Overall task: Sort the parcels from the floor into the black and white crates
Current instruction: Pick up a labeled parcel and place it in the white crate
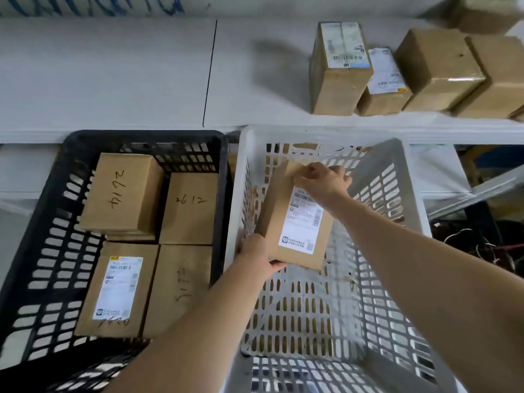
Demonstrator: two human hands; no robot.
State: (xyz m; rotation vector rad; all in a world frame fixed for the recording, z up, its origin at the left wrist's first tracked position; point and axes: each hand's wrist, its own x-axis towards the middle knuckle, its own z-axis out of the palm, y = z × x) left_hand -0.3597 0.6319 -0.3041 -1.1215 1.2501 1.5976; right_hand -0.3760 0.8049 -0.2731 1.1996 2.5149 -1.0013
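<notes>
Over the white crate (312,133), a labelled cardboard parcel (295,222) hangs tilted between both hands: the left hand (255,256) grips its near corner with fingers curled under, and the right hand (323,180) clasps the far end. This looks like the placing step. Next the parcel wants lowering flat onto the crate's bottom, then both grips let go.

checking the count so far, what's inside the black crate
The black crate shows four cardboard parcels on top, all hand-numbered; the near-left parcel also has a white label. Another's edge shows under the far-left parcel. Anything deeper is covered.
</notes>
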